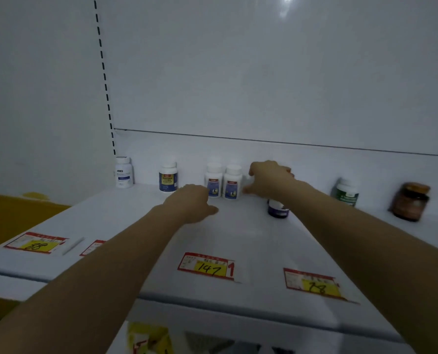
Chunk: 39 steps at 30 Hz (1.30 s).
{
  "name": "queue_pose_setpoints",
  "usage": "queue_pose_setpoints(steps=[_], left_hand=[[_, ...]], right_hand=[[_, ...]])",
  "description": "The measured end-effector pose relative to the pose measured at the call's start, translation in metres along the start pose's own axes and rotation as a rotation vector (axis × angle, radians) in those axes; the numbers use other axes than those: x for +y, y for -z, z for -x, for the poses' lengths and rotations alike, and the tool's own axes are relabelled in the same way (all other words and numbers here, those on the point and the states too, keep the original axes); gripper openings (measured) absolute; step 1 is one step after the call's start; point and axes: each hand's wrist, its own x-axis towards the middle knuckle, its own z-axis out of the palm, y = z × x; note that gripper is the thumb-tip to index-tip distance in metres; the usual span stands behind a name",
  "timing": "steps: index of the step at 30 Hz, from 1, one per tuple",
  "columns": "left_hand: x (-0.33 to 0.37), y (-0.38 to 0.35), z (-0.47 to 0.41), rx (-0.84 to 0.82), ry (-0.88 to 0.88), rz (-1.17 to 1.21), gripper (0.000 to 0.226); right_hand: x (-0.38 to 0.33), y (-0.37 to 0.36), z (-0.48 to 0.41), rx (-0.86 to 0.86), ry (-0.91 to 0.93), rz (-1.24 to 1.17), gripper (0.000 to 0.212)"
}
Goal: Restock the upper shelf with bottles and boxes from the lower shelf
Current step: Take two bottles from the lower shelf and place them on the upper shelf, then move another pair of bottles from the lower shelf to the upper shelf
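Note:
Two matching white bottles (224,182) with blue labels stand side by side at the back of the white upper shelf (238,241). My left hand (193,201) lies low on the shelf with loosely curled fingers, its tips at the base of the left white bottle, and holds nothing. My right hand (267,180) hovers just right of the right white bottle, fingers spread, thumb close to it. A dark blue bottle (278,210) stands under my right wrist, its top hidden. Something red peeks out behind my right hand.
Along the back also stand a white bottle (123,172), a navy-labelled bottle (168,177), a green bottle (345,192) and a brown jar (410,201). Price tags (207,267) line the shelf front. Below, the lower shelf shows a yellow box (148,337).

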Motion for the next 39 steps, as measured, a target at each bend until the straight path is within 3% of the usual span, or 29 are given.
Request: queue_pose_setpoints(steps=[10,22,29,35,39], left_hand=[[0.073,0.023,0.091,0.017,-0.126,-0.001,0.048],[0.239,-0.024,0.246,0.076,-0.329,0.192,0.045],[0.310,-0.100,0.304,-0.192,-0.355,0.232,0.043],[0.310,-0.159,0.297,-0.280,-0.315,0.245,0.015],[0.307,-0.200,0.279,-0.342,-0.284,0.232,0.033]], right_hand=[[0.033,0.038,0.131,-0.020,-0.072,-0.032,0.051],[0.164,0.054,0.374,-0.128,-0.307,0.058,0.048],[0.233,0.002,0.473,-0.288,-0.491,-0.005,0.042],[0.259,-0.045,0.488,-0.353,-0.527,-0.101,0.045],[0.280,-0.085,0.479,-0.379,-0.541,-0.166,0.050]])
